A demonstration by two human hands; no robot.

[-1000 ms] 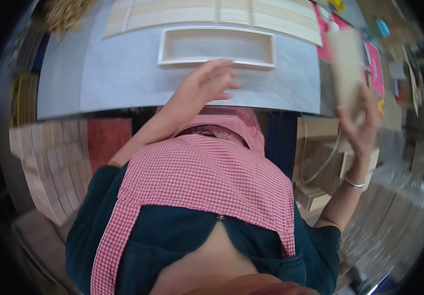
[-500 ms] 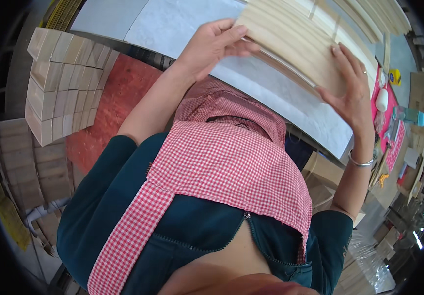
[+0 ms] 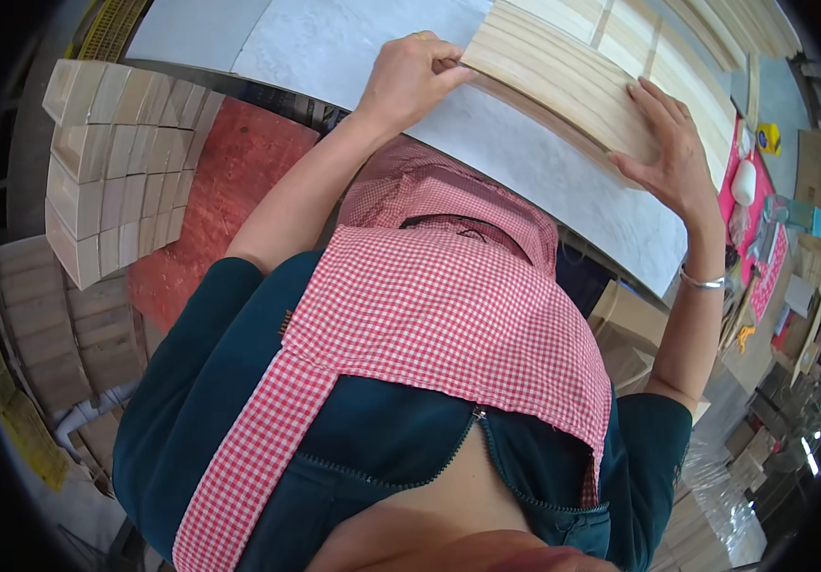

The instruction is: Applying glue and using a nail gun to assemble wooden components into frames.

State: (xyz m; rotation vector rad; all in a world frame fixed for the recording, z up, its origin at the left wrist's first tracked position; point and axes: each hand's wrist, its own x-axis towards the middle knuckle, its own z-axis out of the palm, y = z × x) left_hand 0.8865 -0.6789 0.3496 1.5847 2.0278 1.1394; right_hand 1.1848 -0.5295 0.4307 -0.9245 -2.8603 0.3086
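Note:
A pale wooden board [image 3: 553, 81] with visible grain lies at a slant over the marbled grey-white tabletop [image 3: 334, 57]. At its near left corner my left hand [image 3: 410, 84] is closed, thumb and curled fingers pinching the edge; the fingertips are partly hidden. Around its right end my right hand [image 3: 666, 153] is curved, with the thumb at the near edge and the fingers on the upper face. Lighter wooden panels [image 3: 687, 71] with darker strips across them lie just beyond the board.
To the left, small open wooden boxes [image 3: 120, 176] are stacked in rows on a red board [image 3: 239, 181]. At the right are a white bottle [image 3: 743, 182], a teal-lidded clear container [image 3: 801, 217] and a yellow item [image 3: 768, 138]. Long wooden strips [image 3: 753, 29] lie at the far right.
The board has come down lower and nearly flat. My left hand's fingers have closed at its corner, and my right hand has shifted slightly left along its end.

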